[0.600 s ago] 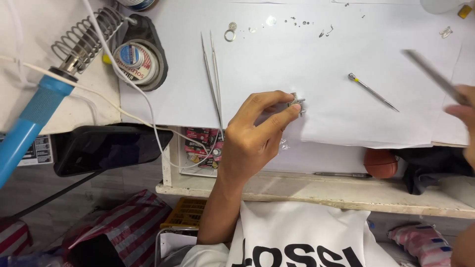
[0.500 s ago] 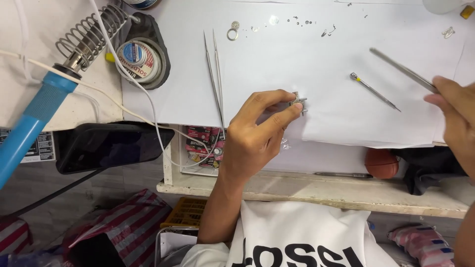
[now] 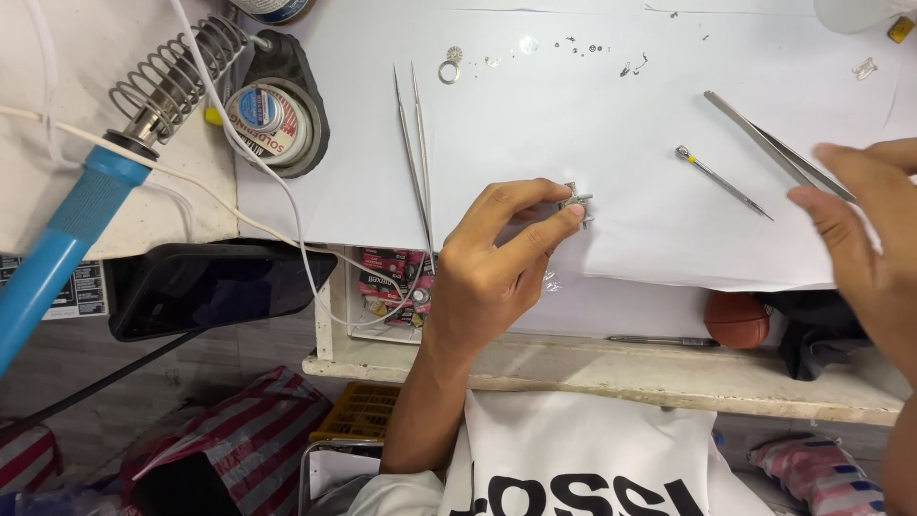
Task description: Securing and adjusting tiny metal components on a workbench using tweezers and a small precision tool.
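My left hand [image 3: 497,268] rests at the front edge of the white paper sheet [image 3: 573,115] and pinches a small metal part [image 3: 577,203] between thumb and forefinger. My right hand [image 3: 860,220] is at the right edge of the view. Its thumb and forefinger are spread apart over the rear end of long steel tweezers [image 3: 759,139], which lie on the paper. A thin pin tool with a yellow band [image 3: 721,182] lies just left of that hand.
A second pair of fine tweezers [image 3: 415,143] lies on the paper left of my left hand. Tiny loose parts and a small ring [image 3: 449,70] sit at the far edge. A blue-handled soldering iron [image 3: 86,201] in its coil stand, a solder reel [image 3: 267,115] and a dark phone [image 3: 205,287] are at the left.
My right hand brought the long tweezers in from the right and down onto the paper, and its fingers have now spread. My left hand has kept still with the small part.
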